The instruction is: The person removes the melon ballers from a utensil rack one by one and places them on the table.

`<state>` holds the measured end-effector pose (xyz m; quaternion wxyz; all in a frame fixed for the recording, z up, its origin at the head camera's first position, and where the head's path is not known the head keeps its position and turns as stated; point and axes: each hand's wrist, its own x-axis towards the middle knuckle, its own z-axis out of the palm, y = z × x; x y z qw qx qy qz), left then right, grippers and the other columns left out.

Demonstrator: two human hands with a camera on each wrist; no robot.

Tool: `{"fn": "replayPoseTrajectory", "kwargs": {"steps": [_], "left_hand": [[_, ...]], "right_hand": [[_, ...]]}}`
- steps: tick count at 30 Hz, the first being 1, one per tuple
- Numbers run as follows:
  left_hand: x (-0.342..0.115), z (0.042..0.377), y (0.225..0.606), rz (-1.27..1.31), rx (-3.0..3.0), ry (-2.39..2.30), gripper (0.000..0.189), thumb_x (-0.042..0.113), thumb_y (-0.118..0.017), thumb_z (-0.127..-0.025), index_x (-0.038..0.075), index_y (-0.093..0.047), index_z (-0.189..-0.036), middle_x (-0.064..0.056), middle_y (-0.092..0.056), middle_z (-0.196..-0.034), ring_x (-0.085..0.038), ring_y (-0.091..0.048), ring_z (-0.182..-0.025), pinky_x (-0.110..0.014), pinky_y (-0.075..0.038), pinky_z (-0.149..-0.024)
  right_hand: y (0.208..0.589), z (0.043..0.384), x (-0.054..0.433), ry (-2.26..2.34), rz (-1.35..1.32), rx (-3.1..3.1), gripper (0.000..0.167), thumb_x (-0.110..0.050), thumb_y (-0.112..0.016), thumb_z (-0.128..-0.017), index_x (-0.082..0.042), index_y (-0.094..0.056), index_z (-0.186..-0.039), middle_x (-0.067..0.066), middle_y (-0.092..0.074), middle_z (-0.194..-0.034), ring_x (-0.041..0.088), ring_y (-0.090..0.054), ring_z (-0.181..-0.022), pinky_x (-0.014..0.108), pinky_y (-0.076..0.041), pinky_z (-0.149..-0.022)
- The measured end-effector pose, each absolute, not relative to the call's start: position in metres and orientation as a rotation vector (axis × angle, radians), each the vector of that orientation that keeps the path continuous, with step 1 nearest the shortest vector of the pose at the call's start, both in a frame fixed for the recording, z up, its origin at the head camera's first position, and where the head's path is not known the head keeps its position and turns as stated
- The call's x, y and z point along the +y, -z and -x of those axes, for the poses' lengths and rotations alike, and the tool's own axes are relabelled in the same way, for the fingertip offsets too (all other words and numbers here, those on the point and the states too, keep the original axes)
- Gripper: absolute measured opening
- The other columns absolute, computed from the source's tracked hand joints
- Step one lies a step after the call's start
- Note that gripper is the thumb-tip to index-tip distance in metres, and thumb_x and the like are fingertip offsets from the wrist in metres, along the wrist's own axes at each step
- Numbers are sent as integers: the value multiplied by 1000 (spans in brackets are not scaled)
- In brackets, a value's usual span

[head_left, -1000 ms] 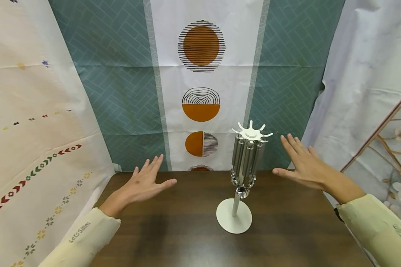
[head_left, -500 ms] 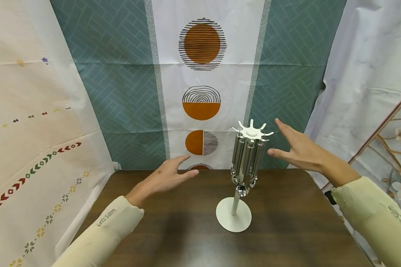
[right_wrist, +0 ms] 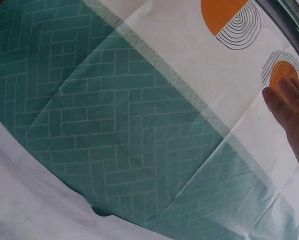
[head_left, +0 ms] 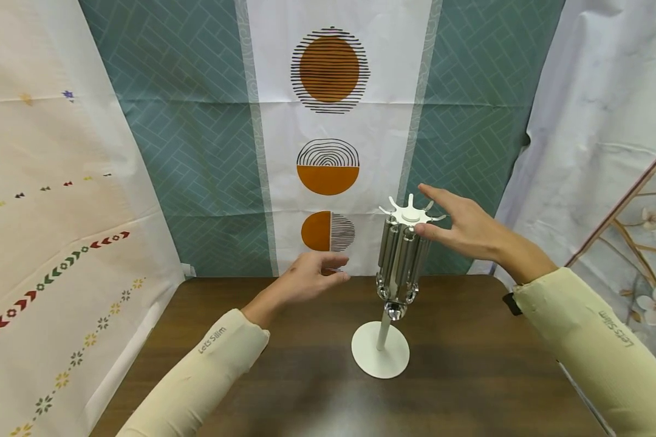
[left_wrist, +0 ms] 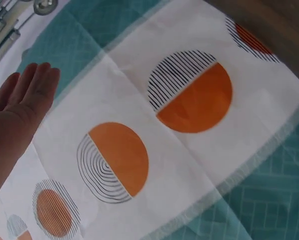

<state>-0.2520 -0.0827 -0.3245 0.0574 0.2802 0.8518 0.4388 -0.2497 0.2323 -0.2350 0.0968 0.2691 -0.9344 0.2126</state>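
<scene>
A white stand [head_left: 381, 350] with a round base and a spoked top [head_left: 410, 214] stands upright on the table. Shiny metal utensils [head_left: 398, 258] with long handles and rounded, spoon-like lower ends hang around it. My right hand [head_left: 464, 227] is at the top's right side, fingers extended and thumb overlapping its edge in the head view. To the left of the stand my left hand [head_left: 306, 279] hovers over the table's back edge, fingers loosely bent and holding nothing. The left wrist view shows that hand [left_wrist: 24, 102] apart from the metal utensils [left_wrist: 4, 25].
The dark brown wooden table [head_left: 284, 376] runs back to a hanging cloth [head_left: 197, 152] of green and white with orange circles. A patterned cream cloth [head_left: 49, 212] hangs at the left, and a white floral cloth [head_left: 596, 121] at the right.
Both hands have moved inward toward the stand, the left one rightward and the right one leftward and up to the spoked top. The left fingers went from spread to loosely bent. The stand stays put.
</scene>
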Motion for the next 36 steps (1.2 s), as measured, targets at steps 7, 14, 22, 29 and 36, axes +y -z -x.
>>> {"fn": "replayPoseTrajectory", "kwargs": {"steps": [7,14,22,29,36], "left_hand": [[-58,259,322,-855,2592,-1402,38,15,-71,-94,3,-65,-130,-10,-67,-127,-25,-65,-114,-36,-52,-97],[-43,264,320,-816,2569,-1548,38,12,-72,-93,3,-66,-129,-9,-68,-126,-23,-66,-112,-31,-53,-94],[-31,272,323,-829,2495,-1729,35,9,-71,-93,-2,-66,-127,-14,-68,-124,-25,-67,-111,-32,-53,-94],[-21,277,331,-894,2396,-1872,31,3,-69,-93,-5,-67,-123,-17,-70,-119,-25,-68,-107,-31,-54,-92],[-12,279,339,-907,2371,-1917,30,3,-71,-91,-5,-69,-120,-16,-71,-115,-24,-70,-102,-29,-55,-88]], "right_hand": [[236,256,230,-675,-840,-2722,76,-42,-63,-95,-7,-33,-156,12,-38,-157,34,-48,-129,60,-34,-107],[235,257,225,-709,-863,-2728,79,-47,-62,-95,-7,-32,-156,15,-38,-156,38,-45,-132,63,-34,-106],[242,261,223,-701,-894,-2717,73,-42,-59,-96,-6,-34,-155,17,-42,-153,39,-49,-128,63,-38,-102],[242,265,223,-692,-944,-2705,71,-38,-57,-96,-2,-35,-153,20,-48,-147,39,-50,-128,60,-40,-102],[238,265,225,-719,-994,-2730,72,-37,-58,-96,-2,-33,-154,21,-53,-141,36,-51,-125,60,-41,-101]]}}
